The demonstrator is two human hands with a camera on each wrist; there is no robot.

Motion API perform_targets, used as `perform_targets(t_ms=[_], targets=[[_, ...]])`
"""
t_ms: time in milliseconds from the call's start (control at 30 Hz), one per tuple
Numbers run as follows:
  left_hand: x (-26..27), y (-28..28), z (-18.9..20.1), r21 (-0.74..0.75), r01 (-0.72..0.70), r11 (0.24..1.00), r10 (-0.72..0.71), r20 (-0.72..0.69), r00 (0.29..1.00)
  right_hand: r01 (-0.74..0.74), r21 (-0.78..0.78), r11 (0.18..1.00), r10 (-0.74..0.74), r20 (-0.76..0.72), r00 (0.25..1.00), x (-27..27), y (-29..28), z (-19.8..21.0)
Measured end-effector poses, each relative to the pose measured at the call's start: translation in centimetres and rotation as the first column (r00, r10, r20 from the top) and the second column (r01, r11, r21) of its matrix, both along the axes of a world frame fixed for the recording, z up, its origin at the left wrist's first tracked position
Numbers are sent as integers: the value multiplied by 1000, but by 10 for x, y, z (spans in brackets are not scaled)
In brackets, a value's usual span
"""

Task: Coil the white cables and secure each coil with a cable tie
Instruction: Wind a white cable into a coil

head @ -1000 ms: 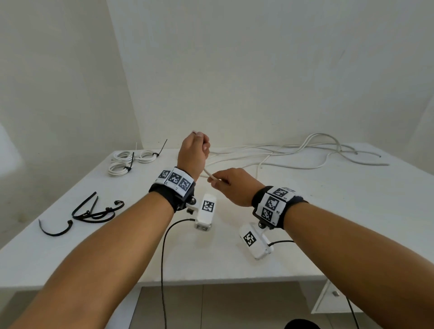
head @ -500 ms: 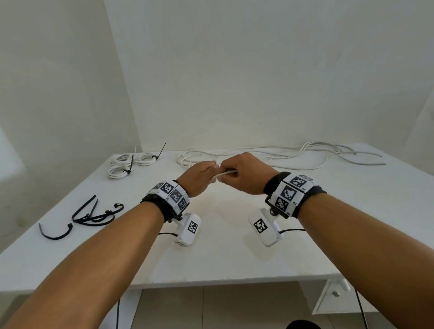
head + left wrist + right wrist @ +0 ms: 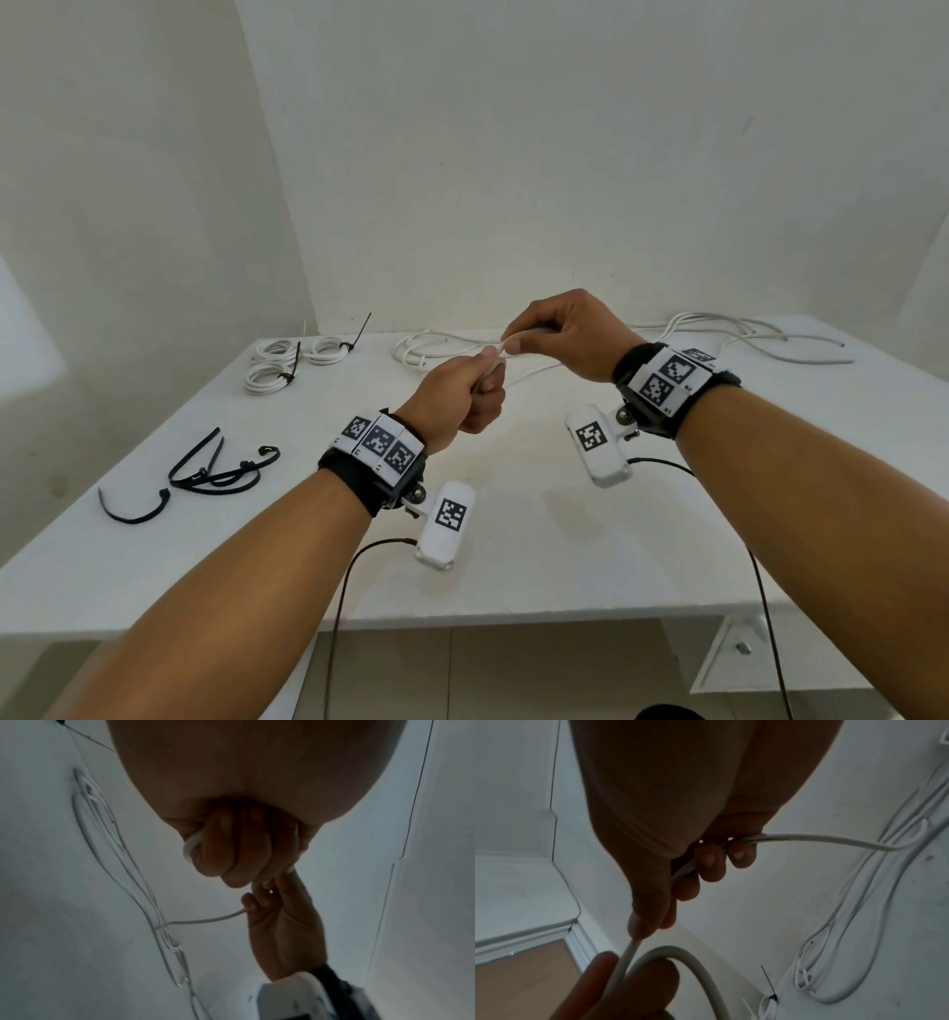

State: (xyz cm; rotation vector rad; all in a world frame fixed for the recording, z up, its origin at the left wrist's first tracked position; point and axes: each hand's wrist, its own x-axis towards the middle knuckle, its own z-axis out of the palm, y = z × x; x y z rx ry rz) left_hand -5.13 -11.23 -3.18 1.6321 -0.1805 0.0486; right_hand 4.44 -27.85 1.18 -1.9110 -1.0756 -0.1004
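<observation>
Left hand: the left hand [image 3: 464, 398] was fisted round the first small loop of a thin white round plastic-sheathed cable [image 3: 821, 838], held above the middle of the white table [image 3: 513, 565].
Right hand: the right hand [image 3: 565, 334] pinched the same cable between thumb and fingers just beyond the left fist; the run passed through its curled fingers [image 3: 711, 862] and trailed off to the far right.
Cable slack: the rest lay in loose strands [image 3: 744, 339] along the far edge of the table, right of centre.
Finished work: three small white coils bound with black ties [image 3: 287, 360] lay at the far left.
Ties: a few loose black plastic cable ties [image 3: 215, 475] lay at the near left, well apart from the hands.
Handling: the cable looked light, smooth and springy, so a loop would probably open if released; I would grip it where the turns cross, feeding slack through a loose pinch.
Stage: coiling seemed barely begun on this cable.
</observation>
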Motion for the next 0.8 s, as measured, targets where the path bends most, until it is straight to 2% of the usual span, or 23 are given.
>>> perform_targets(t_ms=[133,233,300,400,633,800], targets=[[-7,-1,9,-63,92,994,-92,-3,996,-70,89,994,75,-54,996,-1,0,2],[-13,-6,18,-88,128,988,-125,45,991,-113,152,982,133,-124,983,-2,3,-4],[-18,-9,26,-106,115,988,-106,89,990,-148,193,970,177,-147,973,-3,6,-12],[-18,-11,37,-98,79,992,-63,155,986,-116,189,975,144,-144,979,-11,8,-23],[-4,-13,50,-229,4,973,61,275,960,1,-33,999,-4,-112,994,-28,22,-45],[14,-7,39,-145,-275,951,309,369,876,22,-247,969,-20,12,1000,-32,32,-50]])
